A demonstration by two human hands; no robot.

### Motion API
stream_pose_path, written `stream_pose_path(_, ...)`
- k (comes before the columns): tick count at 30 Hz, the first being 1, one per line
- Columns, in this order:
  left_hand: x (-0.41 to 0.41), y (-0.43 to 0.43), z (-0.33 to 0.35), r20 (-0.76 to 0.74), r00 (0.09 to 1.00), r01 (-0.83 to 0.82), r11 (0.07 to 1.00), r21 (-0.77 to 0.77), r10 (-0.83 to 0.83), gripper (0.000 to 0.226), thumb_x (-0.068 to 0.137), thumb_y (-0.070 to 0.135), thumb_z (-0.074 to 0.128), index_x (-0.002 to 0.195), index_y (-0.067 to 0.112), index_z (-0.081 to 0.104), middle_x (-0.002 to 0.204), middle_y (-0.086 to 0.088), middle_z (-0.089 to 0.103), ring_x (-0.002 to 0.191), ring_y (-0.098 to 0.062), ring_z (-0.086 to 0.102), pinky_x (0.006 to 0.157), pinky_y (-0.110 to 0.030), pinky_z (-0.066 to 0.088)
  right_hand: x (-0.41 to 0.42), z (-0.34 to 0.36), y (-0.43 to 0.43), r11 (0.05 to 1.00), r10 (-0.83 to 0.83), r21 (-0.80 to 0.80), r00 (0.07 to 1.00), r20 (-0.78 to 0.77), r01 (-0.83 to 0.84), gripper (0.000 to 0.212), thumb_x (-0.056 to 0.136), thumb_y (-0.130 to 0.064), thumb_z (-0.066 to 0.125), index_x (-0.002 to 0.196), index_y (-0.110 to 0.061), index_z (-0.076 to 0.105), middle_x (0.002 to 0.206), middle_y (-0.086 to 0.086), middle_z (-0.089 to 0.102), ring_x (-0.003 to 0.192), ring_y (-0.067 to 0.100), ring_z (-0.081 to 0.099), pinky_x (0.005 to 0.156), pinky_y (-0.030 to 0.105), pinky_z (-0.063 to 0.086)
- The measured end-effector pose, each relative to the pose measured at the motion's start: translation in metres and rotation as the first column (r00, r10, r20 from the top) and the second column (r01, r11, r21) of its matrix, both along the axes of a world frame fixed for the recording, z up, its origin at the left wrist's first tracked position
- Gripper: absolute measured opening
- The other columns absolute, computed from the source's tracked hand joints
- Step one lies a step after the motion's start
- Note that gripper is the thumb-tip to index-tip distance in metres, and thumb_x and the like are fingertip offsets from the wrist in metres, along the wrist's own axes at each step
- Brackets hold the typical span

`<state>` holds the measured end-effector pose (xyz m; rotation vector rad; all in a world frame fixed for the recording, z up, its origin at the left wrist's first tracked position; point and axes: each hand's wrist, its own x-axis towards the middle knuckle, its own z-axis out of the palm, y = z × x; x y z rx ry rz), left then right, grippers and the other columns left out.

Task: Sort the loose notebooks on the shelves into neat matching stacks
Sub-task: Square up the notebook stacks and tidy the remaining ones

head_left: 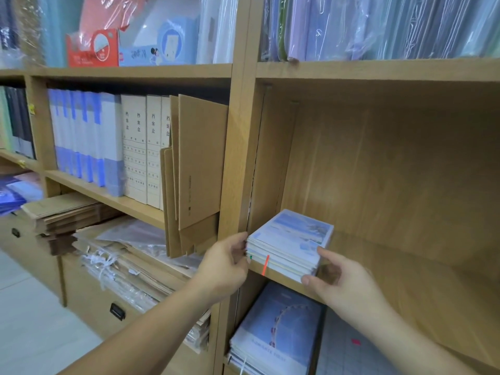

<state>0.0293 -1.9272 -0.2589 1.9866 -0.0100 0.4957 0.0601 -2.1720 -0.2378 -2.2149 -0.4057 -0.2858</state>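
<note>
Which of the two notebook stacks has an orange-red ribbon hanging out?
The smaller stack, gripped between the left hand and right hand; the ribbon hangs from its front. The larger Ferris-wheel stack below shows none.

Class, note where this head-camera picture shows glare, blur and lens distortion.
Head view: glare streaks the plastic-wrapped folders up top; the far left edge is soft, while the notebook stack held between the left hand and right hand is fairly sharp; the wide lens tilts and bows the shelf boards.

notebook stack [290,243] at shelf's [405,277] front left corner, second stack [278,328] directly below, file boxes [140,147] in left bay
</note>
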Motion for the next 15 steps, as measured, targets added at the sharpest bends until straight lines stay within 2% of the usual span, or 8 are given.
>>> stream_pose_path(1,0.001,0.000,-0.001,-0.003,1.000,-0.020,1.000,-0.011,0.020,0.051,0.096,-0.001,0.059,0.143,0.017,0.054,0.111,0.026,0.062,0.100,0.029,0.052,0.082,0.004,0.041,0.000,0.000,0.001,1.000,-0.012,-0.001,1.000,0.005,0.012,0.073,0.077,-0.033,0.086,0.143,-0.028,0.055,0.118,-0.005,0.072,0.105,0.002,0.063,0.084,0.014,0.043)
stream_pose_path(3,0.001,-0.002,-0.002,-0.016,0.999,-0.038,0.999,-0.020,0.037,0.049,0.097,-0.003,0.056,0.143,0.014,0.055,0.110,0.025,0.062,0.100,0.020,0.058,0.086,0.001,0.043,-0.003,-0.003,0.006,0.999,-0.041,-0.008,0.999,0.023,0.041,0.071,0.080,-0.032,0.084,0.144,-0.024,0.056,0.117,-0.008,0.072,0.111,0.005,0.064,0.088,0.017,0.048)
stream_pose_path(5,0.001,-0.002,-0.004,-0.038,0.998,-0.061,0.995,-0.084,0.058,0.049,0.098,-0.003,0.055,0.146,0.009,0.052,0.119,0.012,0.065,0.108,0.004,0.060,0.094,-0.006,0.045,-0.005,-0.005,0.010,0.996,-0.088,-0.020,0.994,0.059,0.089,0.062,0.081,-0.035,0.081,0.139,-0.024,0.061,0.112,-0.011,0.071,0.099,0.008,0.063,0.086,0.026,0.052)
stream_pose_path(7,0.000,-0.001,-0.007,-0.066,0.996,-0.077,0.982,-0.171,0.066,0.048,0.099,-0.002,0.056,0.146,0.007,0.050,0.128,0.002,0.065,0.114,-0.005,0.060,0.092,-0.007,0.048,-0.004,-0.006,0.014,0.992,-0.123,-0.012,0.989,0.078,0.124,0.058,0.080,-0.036,0.081,0.134,-0.024,0.064,0.108,-0.012,0.071,0.086,0.012,0.060,0.081,0.028,0.052)
stream_pose_path(9,0.000,0.001,-0.012,-0.086,0.994,-0.085,0.970,-0.227,0.067,0.047,0.099,-0.003,0.056,0.145,0.007,0.051,0.127,0.001,0.067,0.115,-0.005,0.062,0.093,-0.009,0.050,-0.003,-0.007,0.015,0.992,-0.129,0.006,0.989,0.068,0.129,0.063,0.078,-0.036,0.083,0.136,-0.022,0.062,0.110,-0.011,0.071,0.090,0.015,0.064,0.086,0.031,0.053)
stream_pose_path(11,0.001,0.001,-0.016,-0.077,0.995,-0.085,0.968,-0.237,0.068,0.048,0.099,-0.002,0.056,0.146,0.007,0.051,0.125,0.002,0.067,0.115,-0.005,0.062,0.098,-0.013,0.050,-0.004,-0.005,0.014,0.994,-0.113,0.009,0.991,0.072,0.112,0.065,0.077,-0.033,0.085,0.137,-0.021,0.062,0.109,-0.010,0.071,0.087,0.013,0.066,0.084,0.028,0.052)
stream_pose_path(13,0.001,-0.001,-0.019,-0.054,0.996,-0.073,0.985,-0.157,0.066,0.047,0.099,0.000,0.055,0.145,0.009,0.051,0.124,0.004,0.066,0.112,-0.003,0.062,0.095,-0.009,0.049,-0.003,-0.006,0.012,0.995,-0.100,0.019,0.993,0.066,0.099,0.065,0.077,-0.030,0.086,0.137,-0.021,0.062,0.109,-0.009,0.071,0.083,0.009,0.065,0.078,0.022,0.048)
stream_pose_path(15,0.001,-0.003,-0.015,-0.019,0.996,-0.083,0.992,-0.096,0.082,0.044,0.097,-0.001,0.055,0.139,0.011,0.058,0.117,0.006,0.067,0.104,0.000,0.062,0.089,-0.006,0.048,-0.002,-0.007,0.009,0.996,-0.091,0.016,0.994,0.060,0.090,0.064,0.077,-0.030,0.086,0.136,-0.024,0.063,0.108,-0.010,0.071,0.092,0.007,0.065,0.077,0.014,0.043)
